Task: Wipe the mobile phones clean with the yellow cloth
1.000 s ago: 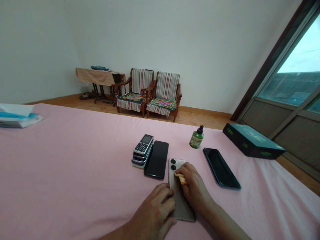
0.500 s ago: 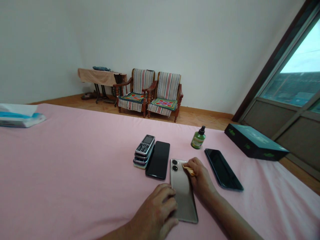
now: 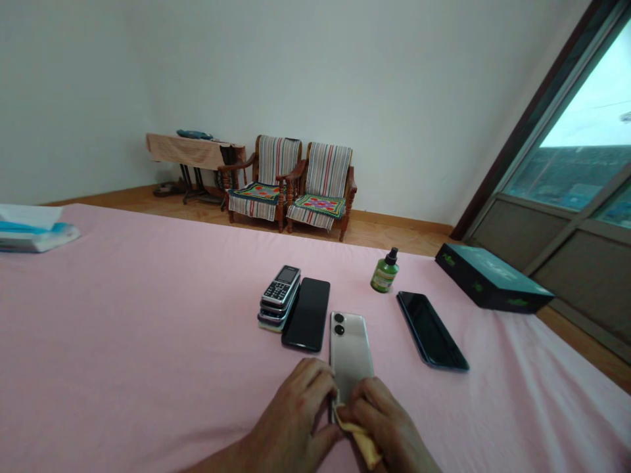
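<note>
A silver smartphone (image 3: 351, 348) lies back side up on the pink cloth, its two round camera lenses at the far end. My left hand (image 3: 300, 414) grips its left edge, fingers curled, thumb near the lower end. Pressed against the lower part of the phone's back, my right hand (image 3: 382, 420) is closed on a yellow cloth (image 3: 362, 441). Both hands cover the phone's near end. Just left of it lies a black smartphone (image 3: 308, 314), screen up, beside a stack of older phones topped by a keypad phone (image 3: 282, 284).
A green spray bottle (image 3: 384, 271) stands behind the phones. To the right lie another dark smartphone (image 3: 432, 330) and a black box (image 3: 493, 277). A white and blue packet (image 3: 37, 230) sits far left. Two wooden chairs (image 3: 320, 187) stand beyond the pink-covered surface (image 3: 148, 315).
My right hand has slid with the yellow cloth from near the camera lenses down to the phone's near end. My left hand stays at the left edge. The view has shifted slightly.
</note>
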Tool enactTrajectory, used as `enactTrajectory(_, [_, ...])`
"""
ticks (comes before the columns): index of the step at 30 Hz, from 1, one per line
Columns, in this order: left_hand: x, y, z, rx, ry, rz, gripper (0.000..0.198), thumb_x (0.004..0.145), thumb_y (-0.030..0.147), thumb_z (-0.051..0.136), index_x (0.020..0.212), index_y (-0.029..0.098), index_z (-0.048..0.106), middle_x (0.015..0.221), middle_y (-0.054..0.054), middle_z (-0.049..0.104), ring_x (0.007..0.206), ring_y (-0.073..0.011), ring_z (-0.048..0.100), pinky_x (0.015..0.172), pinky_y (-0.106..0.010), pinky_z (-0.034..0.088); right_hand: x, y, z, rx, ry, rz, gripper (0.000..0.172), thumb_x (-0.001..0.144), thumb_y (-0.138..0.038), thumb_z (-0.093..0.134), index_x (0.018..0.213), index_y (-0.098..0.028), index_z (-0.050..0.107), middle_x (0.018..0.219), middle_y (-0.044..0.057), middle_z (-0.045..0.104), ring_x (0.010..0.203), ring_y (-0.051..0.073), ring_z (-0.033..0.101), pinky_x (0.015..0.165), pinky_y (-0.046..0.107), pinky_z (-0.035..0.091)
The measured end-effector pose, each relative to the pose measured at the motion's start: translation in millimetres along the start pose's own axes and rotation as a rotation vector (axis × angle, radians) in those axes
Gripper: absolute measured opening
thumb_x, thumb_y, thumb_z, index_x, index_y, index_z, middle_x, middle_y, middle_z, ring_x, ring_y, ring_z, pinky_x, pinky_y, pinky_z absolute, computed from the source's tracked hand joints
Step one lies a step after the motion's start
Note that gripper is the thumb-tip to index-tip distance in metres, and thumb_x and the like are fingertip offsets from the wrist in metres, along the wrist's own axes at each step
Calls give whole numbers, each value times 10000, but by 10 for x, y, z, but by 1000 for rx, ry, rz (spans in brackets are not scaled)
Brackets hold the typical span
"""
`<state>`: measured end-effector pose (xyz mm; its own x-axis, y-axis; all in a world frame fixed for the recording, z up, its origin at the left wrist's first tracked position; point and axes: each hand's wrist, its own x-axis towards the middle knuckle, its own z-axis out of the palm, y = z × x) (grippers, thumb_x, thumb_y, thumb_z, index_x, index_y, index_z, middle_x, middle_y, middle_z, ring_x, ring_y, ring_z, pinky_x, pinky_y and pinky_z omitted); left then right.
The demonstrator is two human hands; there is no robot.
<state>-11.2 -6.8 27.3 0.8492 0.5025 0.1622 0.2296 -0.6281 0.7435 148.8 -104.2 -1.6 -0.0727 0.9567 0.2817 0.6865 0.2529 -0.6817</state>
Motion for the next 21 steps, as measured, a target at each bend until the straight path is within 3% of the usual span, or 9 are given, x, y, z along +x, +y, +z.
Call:
enactTrajectory(4, [9, -36, 18, 30, 3, 5, 282, 696, 35, 701, 914, 182, 598, 1020, -57, 592, 1004, -236, 547, 896, -326, 464, 231, 69, -102, 86, 81, 56, 299, 761, 6, 469, 839, -225, 642, 844, 32, 575, 735, 160, 574, 619, 237, 436])
enactTrajectory(8, [5, -152, 55, 50, 11, 55, 389, 632, 16, 708, 973, 182, 623, 1098, -78, 589, 1048, -247, 548, 915, -313, 470, 681, 328, -222, -67, 270, 75, 318, 717, 38, 474, 827, -206, 646, 824, 32, 570, 768, 180, 554, 663, 262, 424])
enactTrajectory(13, [3, -304, 69, 113, -8, 126, 384, 678, 111, 787, 1018, 170, 618, 1089, -92, 615, 1014, -250, 581, 878, -297, 490, 1108, 564, -228, -84, 256, 53, 333, 720, 66, 440, 778, -187, 650, 809, 36, 542, 781, 183, 533, 701, 279, 417])
enactTrajectory(18, [4, -445, 117, 141, 42, 261, 280, 872, 396, 669, 1043, 183, 611, 1074, -104, 624, 1006, -239, 584, 904, -287, 470, 1076, 579, -206, -78, 183, 17, 405, 711, 91, 431, 849, -195, 682, 855, 46, 546, 851, 192, 528, 740, 289, 417])
enactTrajectory(21, [5, -473, 130, 128, 74, 296, 367, 944, 525, 497, 1039, 187, 603, 1060, -106, 623, 989, -229, 588, 893, -280, 471, 952, 521, -195, -60, 116, -6, 471, 695, 105, 423, 926, -205, 693, 890, 55, 554, 872, 197, 529, 745, 295, 422])
